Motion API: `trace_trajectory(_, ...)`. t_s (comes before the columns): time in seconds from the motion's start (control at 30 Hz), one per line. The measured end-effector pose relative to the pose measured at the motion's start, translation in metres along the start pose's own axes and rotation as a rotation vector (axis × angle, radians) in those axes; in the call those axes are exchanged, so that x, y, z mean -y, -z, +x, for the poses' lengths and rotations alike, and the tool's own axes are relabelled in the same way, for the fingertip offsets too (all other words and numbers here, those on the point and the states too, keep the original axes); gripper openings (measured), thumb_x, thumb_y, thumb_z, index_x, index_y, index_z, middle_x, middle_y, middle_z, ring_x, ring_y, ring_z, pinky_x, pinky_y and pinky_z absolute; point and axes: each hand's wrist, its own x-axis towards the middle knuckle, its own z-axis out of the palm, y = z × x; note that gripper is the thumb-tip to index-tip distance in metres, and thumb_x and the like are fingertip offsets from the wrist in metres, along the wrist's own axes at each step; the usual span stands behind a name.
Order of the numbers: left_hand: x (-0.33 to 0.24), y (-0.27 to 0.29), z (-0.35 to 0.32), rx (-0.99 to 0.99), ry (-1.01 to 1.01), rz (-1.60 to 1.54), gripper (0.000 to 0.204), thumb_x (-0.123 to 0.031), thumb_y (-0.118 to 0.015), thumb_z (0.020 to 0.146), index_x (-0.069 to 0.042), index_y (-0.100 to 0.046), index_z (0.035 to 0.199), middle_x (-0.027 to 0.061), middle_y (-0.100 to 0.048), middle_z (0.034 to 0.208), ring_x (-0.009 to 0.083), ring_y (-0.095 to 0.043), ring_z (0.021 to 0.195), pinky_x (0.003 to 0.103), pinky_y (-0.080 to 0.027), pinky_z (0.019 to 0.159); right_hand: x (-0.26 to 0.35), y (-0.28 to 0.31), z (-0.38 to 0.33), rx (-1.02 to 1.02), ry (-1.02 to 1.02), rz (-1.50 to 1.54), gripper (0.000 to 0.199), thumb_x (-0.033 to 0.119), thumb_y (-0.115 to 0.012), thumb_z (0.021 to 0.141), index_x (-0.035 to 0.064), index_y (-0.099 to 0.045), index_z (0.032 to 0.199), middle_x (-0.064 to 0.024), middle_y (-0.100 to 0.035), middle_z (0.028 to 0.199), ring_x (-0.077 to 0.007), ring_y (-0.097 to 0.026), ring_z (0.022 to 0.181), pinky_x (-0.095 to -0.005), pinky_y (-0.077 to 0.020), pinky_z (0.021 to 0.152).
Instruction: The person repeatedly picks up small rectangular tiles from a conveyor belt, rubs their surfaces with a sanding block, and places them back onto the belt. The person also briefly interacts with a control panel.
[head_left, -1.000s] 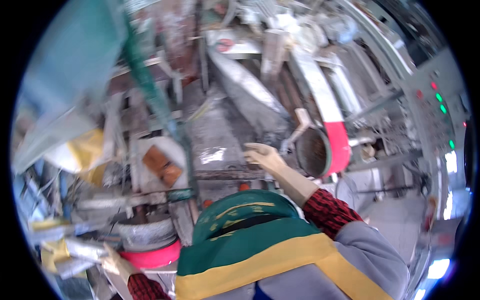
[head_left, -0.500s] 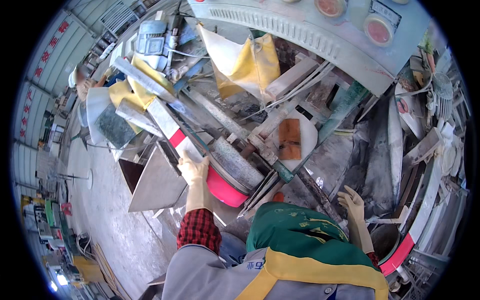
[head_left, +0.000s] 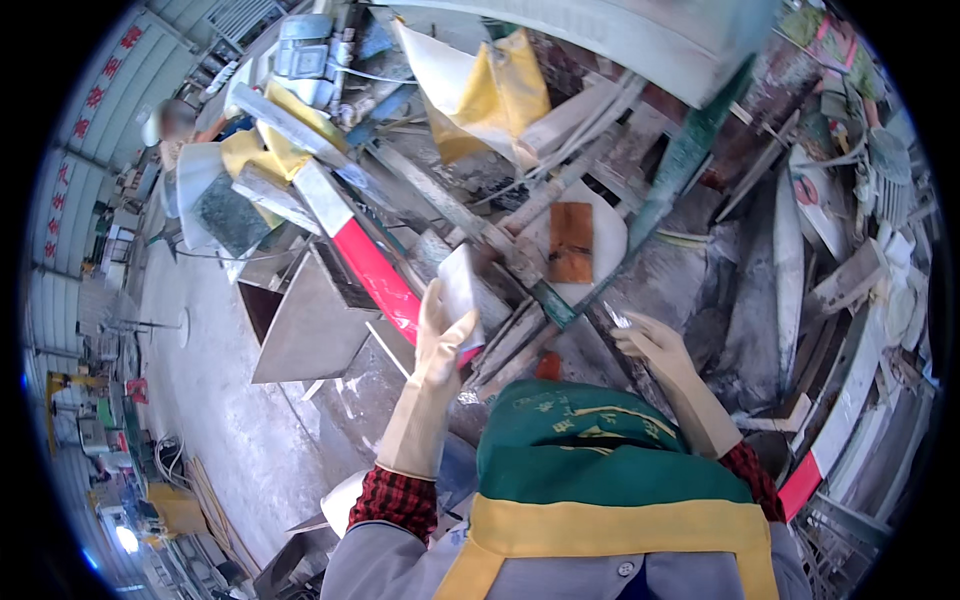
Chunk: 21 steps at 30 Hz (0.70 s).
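Note:
My left hand (head_left: pixel 440 340), in a cream rubber glove, grips a flat white slab-like piece (head_left: pixel 461 288) between thumb and fingers, just above the red and white curved rim (head_left: pixel 375 275) of a machine. My right hand (head_left: pixel 655 348), gloved alike, is raised over the right side of my green apron (head_left: pixel 590 455), its fingers curled together. A small bright thing shows at its fingertips, too small to name. Ahead of both hands, a brown block (head_left: pixel 571 243) lies on a round white plate (head_left: pixel 612 250) within the machine frame.
A green metal bar (head_left: pixel 690 150) runs diagonally at the right, under a pale machine housing (head_left: pixel 620 35). Yellow cloth (head_left: pixel 510 90) hangs ahead. Grey boards (head_left: pixel 312 325) lean at the left. Scrap strips (head_left: pixel 850 280) crowd the far right. Another person (head_left: pixel 178 135) is far off at the left.
My left hand has left the red rim and now has the white piece in it. My right hand has moved inward and forward, its fingers closing. The view has shifted slightly.

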Motion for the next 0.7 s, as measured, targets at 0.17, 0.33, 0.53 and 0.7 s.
trace_trajectory(0.17,0.012,-0.101,-0.014,0.175,0.231,-0.411,0.056,-0.010,-0.057,0.096,-0.013,-0.034,0.147,0.0074,-0.054,0.134,0.0204,-0.060,0.114,0.036,-0.054,0.093,0.061,-0.045,-0.001,0.092,0.023,0.106,0.053,0.021,-0.060,0.097,-0.0012,-0.043,0.142,-0.0143,-0.067,0.115,-0.0177,-0.065,0.100,-0.0293,-0.0516,0.087)
trace_trajectory(0.33,0.022,-0.145,-0.027,0.351,0.241,-0.358,0.064,-0.010,-0.061,0.094,-0.012,-0.029,0.149,0.0117,-0.051,0.137,0.0223,-0.055,0.122,0.038,-0.051,0.097,0.065,-0.034,-0.022,0.004,0.105,0.069,0.058,0.015,-0.069,0.089,0.0002,-0.046,0.141,-0.0120,-0.068,0.108,-0.0118,-0.063,0.092,-0.0248,-0.0496,0.077)
trace_trajectory(0.53,0.019,-0.171,-0.032,0.569,0.289,-0.298,0.073,-0.009,-0.065,0.091,-0.006,-0.023,0.151,0.0149,-0.053,0.134,0.0215,-0.056,0.119,0.037,-0.050,0.097,0.064,-0.008,-0.037,-0.347,0.278,0.019,0.058,0.012,-0.070,0.087,0.0006,-0.048,0.140,-0.0085,-0.069,0.103,-0.0094,-0.061,0.086,-0.0237,-0.0485,0.072)
trace_trajectory(0.7,0.015,-0.199,-0.045,0.721,0.325,-0.246,0.070,-0.006,-0.062,0.093,-0.005,-0.023,0.150,0.0145,-0.056,0.129,0.0210,-0.059,0.114,0.036,-0.050,0.097,0.076,0.040,-0.033,-0.567,0.378,0.080,0.054,0.014,-0.071,0.088,0.0005,-0.051,0.136,-0.0082,-0.069,0.101,-0.0095,-0.061,0.085,-0.0234,-0.0490,0.073)
